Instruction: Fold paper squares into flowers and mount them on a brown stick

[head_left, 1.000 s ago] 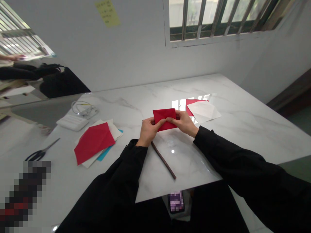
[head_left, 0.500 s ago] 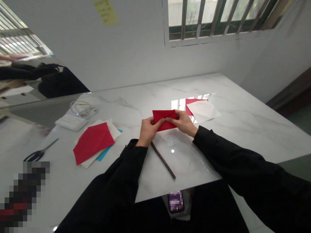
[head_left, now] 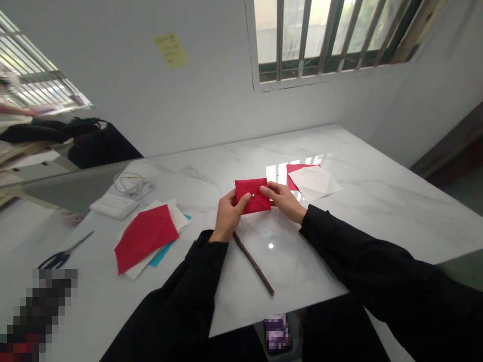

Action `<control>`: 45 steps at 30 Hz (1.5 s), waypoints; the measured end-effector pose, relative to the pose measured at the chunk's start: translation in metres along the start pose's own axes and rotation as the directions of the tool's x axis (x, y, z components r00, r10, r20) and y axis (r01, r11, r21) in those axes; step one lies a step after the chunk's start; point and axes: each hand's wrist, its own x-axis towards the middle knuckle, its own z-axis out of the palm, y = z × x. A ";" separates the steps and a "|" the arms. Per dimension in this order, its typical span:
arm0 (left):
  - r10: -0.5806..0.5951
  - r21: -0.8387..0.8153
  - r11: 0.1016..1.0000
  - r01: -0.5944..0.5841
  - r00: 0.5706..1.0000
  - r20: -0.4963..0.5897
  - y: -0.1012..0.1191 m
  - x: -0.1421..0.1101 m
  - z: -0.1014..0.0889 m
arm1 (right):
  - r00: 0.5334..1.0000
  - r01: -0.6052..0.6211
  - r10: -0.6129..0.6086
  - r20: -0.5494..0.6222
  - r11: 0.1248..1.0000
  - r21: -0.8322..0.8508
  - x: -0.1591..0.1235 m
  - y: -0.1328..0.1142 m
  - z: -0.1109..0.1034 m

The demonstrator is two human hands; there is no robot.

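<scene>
A small red felt pouch (head_left: 253,187) with a shiny snap button (head_left: 253,195) on its front is held up over the table between both my hands. My left hand (head_left: 229,213) grips its left side, thumb beside the snap. On the other side, my right hand (head_left: 285,200) pinches the right edge, thumb on the front face. The fingers behind the pouch are partly hidden. Below my left hand lies a thin dark brown stick (head_left: 253,264), slanting toward the table's front edge. Beyond my right hand, a white sheet (head_left: 315,182) overlaps a red sheet (head_left: 292,176).
Left on the marble-patterned table (head_left: 211,166) lies a stack topped by a red sheet (head_left: 147,239), with white and blue sheets (head_left: 163,254) under it. Farther left are scissors (head_left: 64,256) and a white box (head_left: 114,205) with a cable (head_left: 132,183). A barred window (head_left: 328,40) is ahead.
My thumbs have moved apart from the middle of the pouch, and the snap now shows between them. The view has tilted up slightly.
</scene>
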 end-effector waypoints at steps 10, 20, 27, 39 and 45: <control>-0.026 0.091 0.995 0.030 0.999 -0.043 0.005 0.006 -0.011 | 0.994 -0.102 0.098 0.040 0.986 0.129 0.000 0.001 -0.004; 0.109 0.958 0.257 0.130 0.981 -0.162 0.000 0.015 -0.068 | 0.966 -0.099 0.152 -0.211 0.965 0.241 0.011 -0.001 -0.027; 0.123 0.853 0.522 0.005 0.989 -0.081 -0.010 0.020 -0.050 | 0.971 -0.185 0.224 -0.085 0.928 0.323 0.008 -0.007 -0.027; -0.294 -0.186 0.932 0.311 0.949 0.117 0.000 0.006 -0.007 | 0.962 -0.258 0.222 0.157 0.929 0.264 0.005 -0.007 -0.033; -0.268 -0.214 0.919 0.331 0.922 0.278 0.010 -0.005 -0.015 | 0.934 -0.245 0.163 0.318 0.940 0.238 0.000 0.000 -0.031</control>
